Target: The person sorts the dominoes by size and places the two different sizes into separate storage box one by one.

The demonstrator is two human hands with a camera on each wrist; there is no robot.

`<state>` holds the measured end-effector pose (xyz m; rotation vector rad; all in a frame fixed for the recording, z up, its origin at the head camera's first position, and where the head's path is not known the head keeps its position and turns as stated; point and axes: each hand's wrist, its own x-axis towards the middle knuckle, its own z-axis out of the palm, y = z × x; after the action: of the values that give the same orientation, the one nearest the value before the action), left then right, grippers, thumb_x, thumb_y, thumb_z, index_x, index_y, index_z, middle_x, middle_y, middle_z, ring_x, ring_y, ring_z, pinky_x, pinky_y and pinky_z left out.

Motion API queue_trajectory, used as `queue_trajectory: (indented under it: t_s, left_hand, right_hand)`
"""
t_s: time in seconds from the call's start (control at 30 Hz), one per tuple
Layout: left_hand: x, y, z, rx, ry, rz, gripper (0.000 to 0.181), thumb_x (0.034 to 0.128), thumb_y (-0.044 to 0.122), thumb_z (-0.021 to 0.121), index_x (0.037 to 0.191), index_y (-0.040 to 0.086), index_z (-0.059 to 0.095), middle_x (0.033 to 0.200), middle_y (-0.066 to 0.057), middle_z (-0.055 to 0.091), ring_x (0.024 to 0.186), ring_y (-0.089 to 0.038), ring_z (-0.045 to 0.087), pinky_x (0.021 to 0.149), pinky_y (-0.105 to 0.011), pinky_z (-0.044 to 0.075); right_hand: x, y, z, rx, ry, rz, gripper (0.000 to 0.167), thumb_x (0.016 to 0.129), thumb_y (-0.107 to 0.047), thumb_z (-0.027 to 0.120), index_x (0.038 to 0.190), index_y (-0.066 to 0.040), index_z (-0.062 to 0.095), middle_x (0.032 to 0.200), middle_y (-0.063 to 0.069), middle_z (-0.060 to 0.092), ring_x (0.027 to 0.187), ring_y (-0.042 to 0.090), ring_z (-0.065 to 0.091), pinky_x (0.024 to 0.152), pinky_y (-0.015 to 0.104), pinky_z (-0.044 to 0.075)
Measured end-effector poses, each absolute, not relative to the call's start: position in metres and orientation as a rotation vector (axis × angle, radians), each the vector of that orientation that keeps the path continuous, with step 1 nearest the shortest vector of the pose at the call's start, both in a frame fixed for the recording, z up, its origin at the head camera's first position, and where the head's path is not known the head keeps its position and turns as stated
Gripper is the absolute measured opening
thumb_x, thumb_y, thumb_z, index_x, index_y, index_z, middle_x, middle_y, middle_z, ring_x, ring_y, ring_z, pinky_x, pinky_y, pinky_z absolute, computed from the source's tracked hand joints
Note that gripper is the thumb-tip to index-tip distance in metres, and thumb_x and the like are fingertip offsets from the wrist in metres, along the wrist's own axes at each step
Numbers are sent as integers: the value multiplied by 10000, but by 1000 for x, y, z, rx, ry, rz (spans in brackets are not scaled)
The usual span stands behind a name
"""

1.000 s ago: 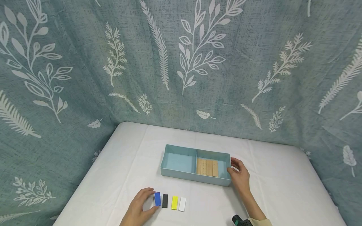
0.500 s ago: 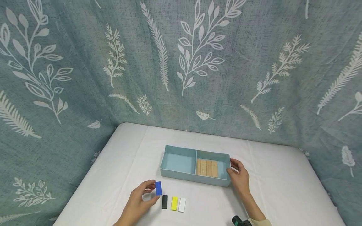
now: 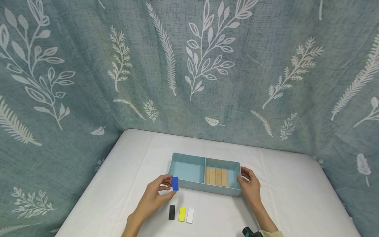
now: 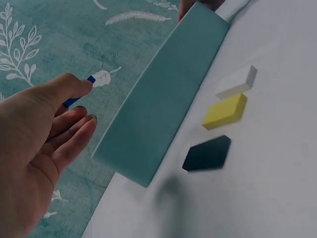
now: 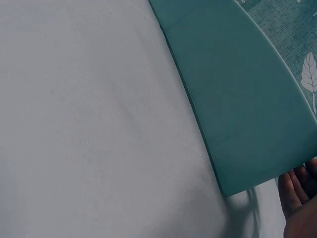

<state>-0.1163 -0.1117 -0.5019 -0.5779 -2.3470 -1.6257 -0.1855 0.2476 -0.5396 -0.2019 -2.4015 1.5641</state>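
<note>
Between thumb and fingers, my left hand (image 3: pixel 154 197) pinches a blue block (image 3: pixel 175 183) in the air, at the front left corner of a divided teal box (image 3: pixel 204 187). The left wrist view shows the blue block (image 4: pixel 79 92) partly hidden by the thumb of the left hand (image 4: pixel 39 134). My right hand (image 3: pixel 251 186) holds the box's right end, thumb at the rim; in the right wrist view only part of that hand (image 5: pixel 299 203) shows at the box's corner (image 5: pixel 237 173). Several wooden blocks (image 3: pixel 218 177) lie side by side in the right compartment.
In front of the box, a black block (image 3: pixel 172 212), a yellow block (image 3: pixel 182 214) and a white block (image 3: pixel 190 216) lie in a row on the white cloth (image 3: pixel 296 197). A patterned curtain (image 3: pixel 165 65) hangs behind the table.
My left hand has lifted the blue block off the cloth beside the black one and carried it forward and to the right, up to the box. The right hand has stayed at the box's end.
</note>
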Motion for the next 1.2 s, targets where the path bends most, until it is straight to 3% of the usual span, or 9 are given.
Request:
queue_trajectory:
  t_s: [0.17, 0.4, 0.57, 0.77, 0.97, 1.2]
  left_hand:
    - [-124, -102, -482, -673, -2331, -1653, 484, 771, -128, 768, 1208, -93, 563, 982, -161, 635, 920, -349, 629, 780, -436, 605]
    - [-157, -96, -510, -710, -2376, -1727, 510, 818, -4, 787, 1277, 3, 563, 1006, -51, 631, 938, -227, 643, 783, -315, 606]
    - [-170, -88, -508, -694, -2389, -1757, 504, 830, 26, 787, 1286, -4, 574, 997, -78, 645, 926, -266, 661, 794, -377, 605]
    - [-187, -77, -503, -708, -2443, -1705, 477, 846, 61, 780, 1273, -12, 581, 977, -56, 645, 901, -203, 660, 767, -271, 601]
    - [-203, -63, -504, -711, -2551, -1641, 478, 851, 134, 779, 1262, -14, 585, 975, -43, 654, 867, -160, 646, 701, -249, 578]
    - [-215, -48, -504, -710, -2699, -1574, 474, 846, 134, 786, 1246, -30, 591, 962, -50, 653, 841, -129, 623, 717, -252, 557]
  right_hand:
    - [-186, 248, -540, -199, -2389, 1576, 456, 865, 66, 593, 1317, 65, 531, 1297, 247, 568, 1195, 362, 562, 812, -13, 411]
    - [-184, 247, -538, -220, -2426, 1554, 459, 875, 50, 581, 1330, 62, 519, 1309, 241, 559, 1210, 358, 554, 827, -7, 409]
    - [-185, 247, -540, -228, -2433, 1543, 465, 877, 34, 588, 1337, 46, 518, 1311, 219, 562, 1207, 334, 554, 846, 16, 426]
    - [-185, 248, -540, -226, -2420, 1535, 459, 872, 33, 590, 1326, 48, 528, 1298, 221, 572, 1193, 336, 561, 835, 5, 422]
    - [-186, 249, -539, -224, -2423, 1539, 464, 872, 39, 593, 1330, 54, 522, 1305, 234, 566, 1203, 348, 560, 820, -11, 407]
    - [-185, 248, -538, -228, -2449, 1529, 470, 883, 26, 588, 1346, 54, 507, 1327, 232, 549, 1226, 351, 545, 947, 171, 492]
